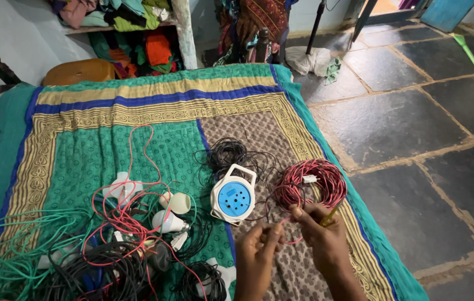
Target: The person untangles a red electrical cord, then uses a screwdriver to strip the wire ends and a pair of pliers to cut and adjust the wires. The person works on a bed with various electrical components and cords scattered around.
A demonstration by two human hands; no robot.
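My left hand [259,248] and my right hand [319,229] meet low in the middle over a patterned bedspread [153,111]. Both pinch a thin red wire that leads up to a coil of red and black wire [316,181] just above them. My right hand also holds a small yellow-handled tool, mostly hidden by the fingers. A round white and blue extension reel [234,196] lies just left of the coil, with a loose bundle of black wire [227,151] behind it.
Left of my hands lie light bulbs [173,212], white fittings [121,188], and tangled red, green [8,251] and black wires [109,270]. Dark stone floor [415,111] runs along the right of the bed. Shelves of clothes [131,33] stand behind.
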